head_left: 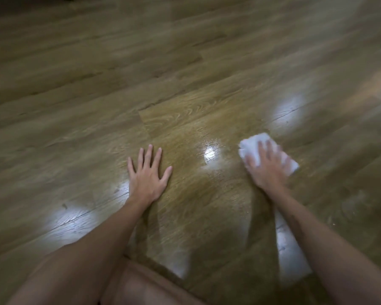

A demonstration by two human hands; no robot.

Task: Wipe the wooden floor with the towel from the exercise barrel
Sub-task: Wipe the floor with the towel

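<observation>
My right hand (pixel 265 167) presses the folded towel (pixel 251 143) flat on the floor (pixel 185 73), fingers spread. My left hand (pixel 147 175) rests open beside it, well apart. The towel seems light and soft; palm pressure should beat gripping.

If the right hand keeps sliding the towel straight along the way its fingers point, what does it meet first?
Nothing, as far as the picture shows. The right hand presses the towel flat, fingers pointing up and slightly left. Ahead lies only bare floor, with a bright glare patch just to the right of that line. The far edge is blurred.
</observation>
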